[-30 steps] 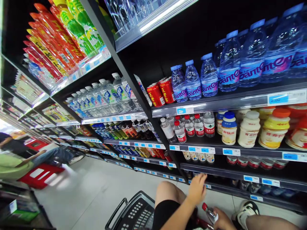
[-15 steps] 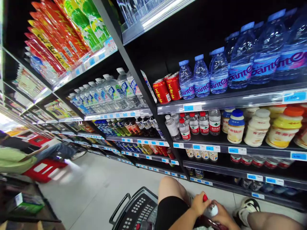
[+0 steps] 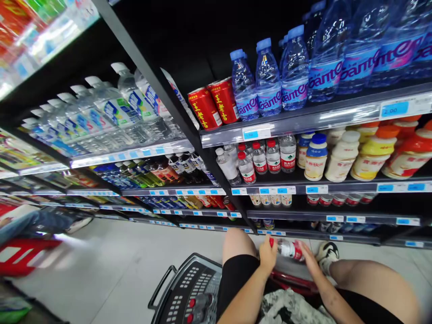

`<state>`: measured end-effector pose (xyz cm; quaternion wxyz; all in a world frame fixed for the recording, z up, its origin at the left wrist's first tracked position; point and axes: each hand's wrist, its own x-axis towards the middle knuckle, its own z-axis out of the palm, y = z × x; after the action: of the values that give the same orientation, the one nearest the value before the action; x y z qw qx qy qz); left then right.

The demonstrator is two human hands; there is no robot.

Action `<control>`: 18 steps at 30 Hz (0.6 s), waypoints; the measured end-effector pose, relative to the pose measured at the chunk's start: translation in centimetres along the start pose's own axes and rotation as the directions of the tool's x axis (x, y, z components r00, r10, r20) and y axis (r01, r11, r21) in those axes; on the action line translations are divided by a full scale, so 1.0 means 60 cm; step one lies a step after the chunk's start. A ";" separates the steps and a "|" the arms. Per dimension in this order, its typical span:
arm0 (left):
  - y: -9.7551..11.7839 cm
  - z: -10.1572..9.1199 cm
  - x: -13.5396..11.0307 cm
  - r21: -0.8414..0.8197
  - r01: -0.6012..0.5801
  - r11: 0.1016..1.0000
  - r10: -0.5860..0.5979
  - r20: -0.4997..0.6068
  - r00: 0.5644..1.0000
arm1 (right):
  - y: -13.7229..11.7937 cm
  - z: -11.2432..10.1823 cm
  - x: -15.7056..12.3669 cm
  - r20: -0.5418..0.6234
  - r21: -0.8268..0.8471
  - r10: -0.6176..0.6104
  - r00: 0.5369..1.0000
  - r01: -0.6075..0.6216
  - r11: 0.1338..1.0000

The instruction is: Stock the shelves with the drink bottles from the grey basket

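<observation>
Swung level since the earlier frame, the red-capped bottle (image 3: 289, 249) sits beyond the basket's (image 3: 178, 292) right edge, my left hand (image 3: 268, 255) clasping its neck end, my right hand (image 3: 307, 256) holding its base; a slackened grip could drop it.

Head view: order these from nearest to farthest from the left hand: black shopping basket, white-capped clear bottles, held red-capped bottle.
1. Red-capped bottle: its cap in the left hand.
2. Black shopping basket: beside the left thigh.
3. White-capped clear bottles: shelf, upper left.
</observation>
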<state>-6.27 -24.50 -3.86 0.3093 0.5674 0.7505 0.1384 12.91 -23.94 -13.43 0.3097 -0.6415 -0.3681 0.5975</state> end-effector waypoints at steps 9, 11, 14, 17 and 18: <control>-0.003 0.012 0.002 -0.392 -0.149 0.908 0.102 -0.139 0.985 | 0.004 -0.022 -0.015 0.147 0.644 0.142 0.979 -0.204 0.737; 0.001 0.016 0.001 -0.417 -0.178 0.891 0.145 -0.109 0.983 | 0.010 -0.021 -0.016 0.157 0.677 0.153 0.976 -0.219 0.702; 0.005 0.024 0.008 -0.443 -0.164 0.881 0.152 -0.061 0.986 | 0.025 -0.025 -0.010 0.115 0.694 0.138 0.984 -0.179 0.697; 0.008 0.032 0.021 -0.441 -0.029 0.897 0.059 0.054 0.997 | 0.045 -0.034 0.003 0.091 0.682 0.142 0.986 -0.166 0.712; 0.009 0.033 0.024 -0.429 0.001 0.903 0.040 0.087 0.995 | 0.052 -0.037 0.008 0.109 0.660 0.171 0.979 -0.200 0.724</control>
<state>-4.86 -23.27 -5.54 0.4598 0.4988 0.6808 0.2764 15.46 -25.12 -16.07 0.4500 -0.5094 -0.0699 0.7302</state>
